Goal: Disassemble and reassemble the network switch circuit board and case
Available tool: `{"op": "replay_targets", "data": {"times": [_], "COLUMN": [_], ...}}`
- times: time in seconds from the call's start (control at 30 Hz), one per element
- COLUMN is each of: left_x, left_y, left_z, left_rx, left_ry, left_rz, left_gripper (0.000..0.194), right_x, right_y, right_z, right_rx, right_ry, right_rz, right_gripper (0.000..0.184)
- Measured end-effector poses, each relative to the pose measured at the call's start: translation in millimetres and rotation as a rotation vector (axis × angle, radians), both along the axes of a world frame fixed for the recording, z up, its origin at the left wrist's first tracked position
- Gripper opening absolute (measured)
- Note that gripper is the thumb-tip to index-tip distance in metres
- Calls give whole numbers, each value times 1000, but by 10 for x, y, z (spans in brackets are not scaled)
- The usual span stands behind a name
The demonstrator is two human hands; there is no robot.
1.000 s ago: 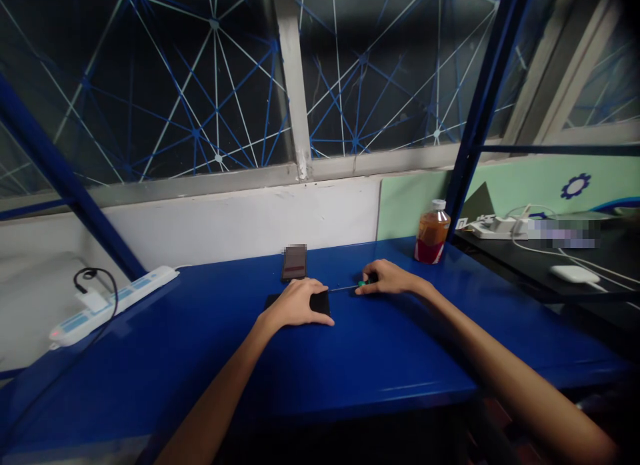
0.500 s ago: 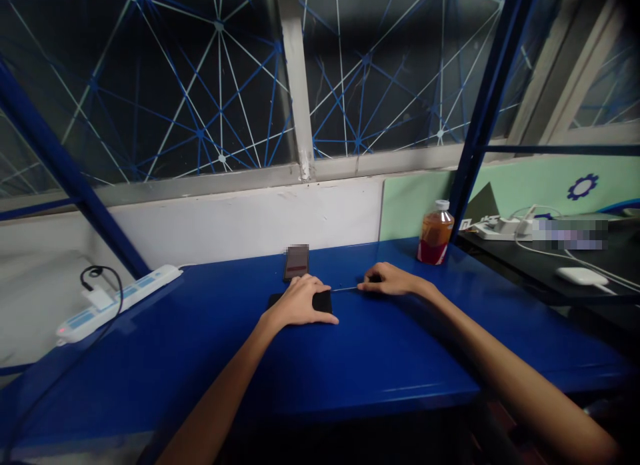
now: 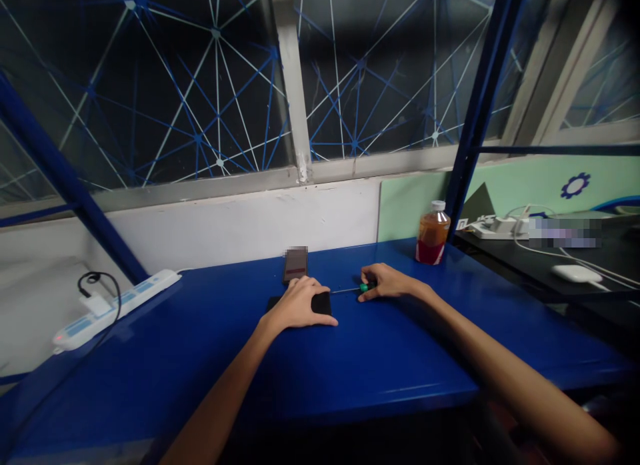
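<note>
My left hand (image 3: pixel 295 306) lies over a flat black object (image 3: pixel 321 303) on the blue table, thumb on the near side and fingers on the far side. Its exact kind cannot be made out, as the hand covers much of it. My right hand (image 3: pixel 387 281) holds a screwdriver (image 3: pixel 365 287) with a green and dark handle between thumb and fingers. The thin metal shaft lies almost level and points left, its tip at the right edge of the black object. Whether the tip sits inside that edge is too small to tell.
A phone-like dark device (image 3: pixel 295 265) lies behind my left hand. A bottle of amber drink (image 3: pixel 433 233) stands at the back right. On the left is a white power strip (image 3: pixel 120 309) with a black cable. A dark neighbouring table (image 3: pixel 530 255) carries cables and a white charger (image 3: pixel 577 273).
My right hand's fingers have spread a little around the screwdriver, so its green handle shows now. My left hand stays on the black object. The view has shifted slightly.
</note>
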State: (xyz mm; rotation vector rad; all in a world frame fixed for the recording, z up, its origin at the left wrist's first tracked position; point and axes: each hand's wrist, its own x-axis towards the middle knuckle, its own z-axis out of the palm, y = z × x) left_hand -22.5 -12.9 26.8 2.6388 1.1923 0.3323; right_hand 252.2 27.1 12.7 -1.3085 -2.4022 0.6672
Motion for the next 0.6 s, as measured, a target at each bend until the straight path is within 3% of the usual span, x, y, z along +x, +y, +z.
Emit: {"op": "replay_targets", "data": {"times": [0.3,0.6], "left_x": [0,-7], "left_y": [-13,-5], "left_z": [33,12], "left_rx": [-10,7], "left_ry": [13,6], "left_rz": [3,25], "left_gripper": [80,80], "right_x": [39,16], "right_y": [14,14], "right_z": [19,-3], "right_rx": [14,61], "right_ry": [-23,-52], "right_rz": [-9,-16], "right_gripper": [55,48]}}
